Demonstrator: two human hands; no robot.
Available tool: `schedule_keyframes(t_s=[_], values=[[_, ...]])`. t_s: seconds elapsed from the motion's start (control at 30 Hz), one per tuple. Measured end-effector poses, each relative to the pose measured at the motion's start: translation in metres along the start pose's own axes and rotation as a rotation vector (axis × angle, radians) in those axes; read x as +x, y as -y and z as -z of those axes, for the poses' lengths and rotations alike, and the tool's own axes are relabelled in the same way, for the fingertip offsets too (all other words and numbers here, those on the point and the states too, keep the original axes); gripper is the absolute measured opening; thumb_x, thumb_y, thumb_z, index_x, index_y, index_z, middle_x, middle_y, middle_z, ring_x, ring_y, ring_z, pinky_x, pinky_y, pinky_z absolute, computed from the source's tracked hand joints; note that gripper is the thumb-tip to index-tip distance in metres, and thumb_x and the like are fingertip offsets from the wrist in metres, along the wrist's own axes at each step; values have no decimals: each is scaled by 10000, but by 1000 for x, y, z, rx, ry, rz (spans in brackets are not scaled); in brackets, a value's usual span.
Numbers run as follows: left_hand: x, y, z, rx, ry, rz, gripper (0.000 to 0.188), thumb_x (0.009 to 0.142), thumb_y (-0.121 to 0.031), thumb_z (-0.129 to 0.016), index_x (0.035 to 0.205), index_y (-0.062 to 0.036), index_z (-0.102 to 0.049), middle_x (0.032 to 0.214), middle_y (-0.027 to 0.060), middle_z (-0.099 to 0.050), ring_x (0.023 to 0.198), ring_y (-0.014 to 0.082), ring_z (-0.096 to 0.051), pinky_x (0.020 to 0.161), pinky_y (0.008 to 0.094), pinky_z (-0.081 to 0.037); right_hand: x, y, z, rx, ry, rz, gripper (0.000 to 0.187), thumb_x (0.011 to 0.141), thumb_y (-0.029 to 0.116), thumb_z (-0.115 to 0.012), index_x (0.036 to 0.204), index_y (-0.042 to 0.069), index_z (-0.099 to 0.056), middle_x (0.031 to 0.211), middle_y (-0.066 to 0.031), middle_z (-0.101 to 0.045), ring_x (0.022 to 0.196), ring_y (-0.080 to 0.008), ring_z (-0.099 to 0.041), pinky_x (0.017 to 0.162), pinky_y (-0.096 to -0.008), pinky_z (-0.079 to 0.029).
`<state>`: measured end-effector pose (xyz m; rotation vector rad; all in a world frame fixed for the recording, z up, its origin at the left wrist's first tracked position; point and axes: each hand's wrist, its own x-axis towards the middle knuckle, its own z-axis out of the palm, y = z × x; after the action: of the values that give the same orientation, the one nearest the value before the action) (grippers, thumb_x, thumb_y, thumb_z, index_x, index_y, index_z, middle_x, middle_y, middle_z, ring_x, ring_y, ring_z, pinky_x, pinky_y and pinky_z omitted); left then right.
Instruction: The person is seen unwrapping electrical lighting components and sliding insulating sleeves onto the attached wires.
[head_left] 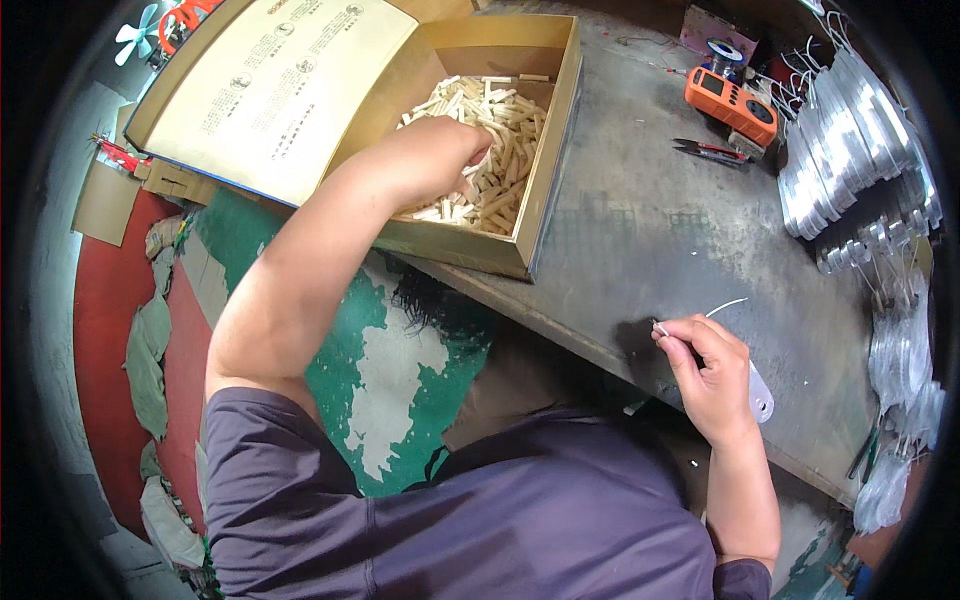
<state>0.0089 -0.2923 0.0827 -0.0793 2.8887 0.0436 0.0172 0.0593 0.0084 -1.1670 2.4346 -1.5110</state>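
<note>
My left hand [448, 158] reaches into an open gold-coloured box [480, 253], among a heap of short cream-coloured tubes [515, 150]. Its fingers are curled down and partly hidden, so what they pinch cannot be made out. Over the table's front edge, my right hand [712, 370] pinches a thin white wire [727, 306] between thumb and fingers. One length of the wire sticks out beyond the knuckles, and a short end shows at the fingertips. A pale flat strip with a hole [761, 396] shows beside the right wrist; whether it joins the wire is hidden.
The box's printed lid [285, 75] is folded back to the left. At the back right are an orange meter [731, 104], a solder spool [724, 56] and dark snips [711, 151]. Stacked shiny metal strips with wires [845, 135] line the worn table's [640, 220] right side.
</note>
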Motion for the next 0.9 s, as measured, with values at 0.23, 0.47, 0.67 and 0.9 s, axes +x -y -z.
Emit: schedule_keyframes(t_s=[0.23,0.47,0.67,0.9], values=[[6,-7,1,79,17,-30,242,772,-56,-668,956,-52,-512,802,156,-619,782,317,-609,700,419,-463,-2,2,3,4,-1,10,86,826,9,-660,912,13,-665,728,-94,-615,597,-202,-570,553,-291,-443],[-7,-13,20,-381,-225,73,445,817,-68,-637,1248,-69,-529,822,18,-542,725,104,-526,670,250,-448,-6,-2,2,159,-14,-91,86,845,33,-655,925,1,-656,757,-97,-629,633,-196,-593,576,-284,-454],[-49,-95,16,-1306,-391,-345,232,879,22,-580,1110,16,-563,897,29,-610,773,59,-574,654,182,-456,-7,-10,7,58,2,-64,81,852,47,-652,922,7,-652,780,-107,-637,654,-219,-608,589,-295,-470],[-84,-159,-38,-1167,-285,-476,151,852,37,-621,1000,13,-599,877,59,-625,765,107,-621,647,233,-502,2,-6,6,122,-17,-22,61,843,38,-641,899,14,-647,794,-115,-644,689,-263,-628,621,-321,-487]])
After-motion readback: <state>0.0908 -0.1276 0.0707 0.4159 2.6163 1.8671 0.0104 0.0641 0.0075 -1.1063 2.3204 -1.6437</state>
